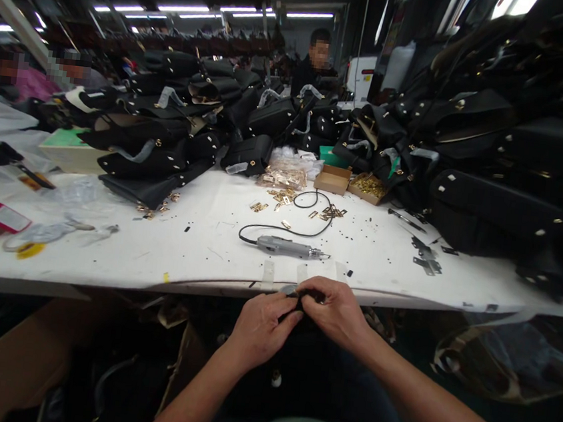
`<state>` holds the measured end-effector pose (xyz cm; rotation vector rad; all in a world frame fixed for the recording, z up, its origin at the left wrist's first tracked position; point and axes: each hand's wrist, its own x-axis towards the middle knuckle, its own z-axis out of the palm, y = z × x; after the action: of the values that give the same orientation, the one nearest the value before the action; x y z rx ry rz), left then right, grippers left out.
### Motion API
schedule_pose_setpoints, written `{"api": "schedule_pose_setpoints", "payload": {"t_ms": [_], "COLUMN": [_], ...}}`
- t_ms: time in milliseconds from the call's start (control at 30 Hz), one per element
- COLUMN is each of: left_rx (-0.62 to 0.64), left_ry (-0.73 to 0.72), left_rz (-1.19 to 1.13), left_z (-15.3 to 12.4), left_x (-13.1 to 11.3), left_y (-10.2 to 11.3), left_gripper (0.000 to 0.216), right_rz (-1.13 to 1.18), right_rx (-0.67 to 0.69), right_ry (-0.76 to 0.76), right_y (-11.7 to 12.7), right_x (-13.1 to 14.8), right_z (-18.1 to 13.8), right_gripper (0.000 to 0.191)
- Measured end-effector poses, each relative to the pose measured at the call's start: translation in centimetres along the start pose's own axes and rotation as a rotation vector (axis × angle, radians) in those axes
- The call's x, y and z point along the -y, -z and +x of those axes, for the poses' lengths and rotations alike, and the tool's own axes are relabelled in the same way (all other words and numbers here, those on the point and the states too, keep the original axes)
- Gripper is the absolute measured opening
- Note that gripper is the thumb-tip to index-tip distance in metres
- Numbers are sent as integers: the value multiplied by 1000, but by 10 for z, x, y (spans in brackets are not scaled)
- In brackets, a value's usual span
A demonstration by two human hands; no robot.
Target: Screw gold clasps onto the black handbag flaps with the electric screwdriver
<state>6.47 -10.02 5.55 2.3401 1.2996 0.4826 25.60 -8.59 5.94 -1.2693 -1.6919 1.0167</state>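
1. The left hand (260, 326) and right hand (334, 310) meet at the near edge of the table (207, 250), fingers and thumbs pinched close on a dark piece (300, 303) — mostly covered by the fingers, so its shape cannot be told.
2. A greyish, translucent strip (288, 290) shows beside the left fingertips.
3. Just beyond lies an electric screwdriver (285, 246), its smooth grey body cylindrical, its slim metal tip pointing right; a thin black cable (284, 229) curls away behind it.
4. Shiny, flat, gold-coloured plates (285, 201), many of them oblong, are scattered in front of a crinkled clear plastic bag (285, 176).
5. Near that bag, a brown cardboard box (332, 179) stands beside a heap of small golden parts (367, 185).
6. Smooth black bags (257, 153) are piled behind — gold-toned fittings, some handles wrapped in cloudy plastic.
7. Thin, dark, angular plates (426, 256) lie toward the right.
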Motion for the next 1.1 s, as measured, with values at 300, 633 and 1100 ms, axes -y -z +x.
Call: {"api": "schedule_pose_setpoints", "payload": {"t_ms": [300, 633, 1100], "left_rx": [-25, -1, -113], "left_ry": [-12, 89, 160], "left_rz": [-31, -106, -74], "left_z": [-2, -1, 34], "left_x": [2, 13, 51], "left_y": [2, 7, 6], "left_gripper": [26, 39, 36], "right_rz": [392, 31, -364], "right_rx": [152, -16, 23], "right_ry": [-112, -298, 33], "right_y": [9, 88, 62], "right_x": [-4, -27, -25], "right_z": [1, -9, 100], "right_gripper": [15, 29, 26]}}
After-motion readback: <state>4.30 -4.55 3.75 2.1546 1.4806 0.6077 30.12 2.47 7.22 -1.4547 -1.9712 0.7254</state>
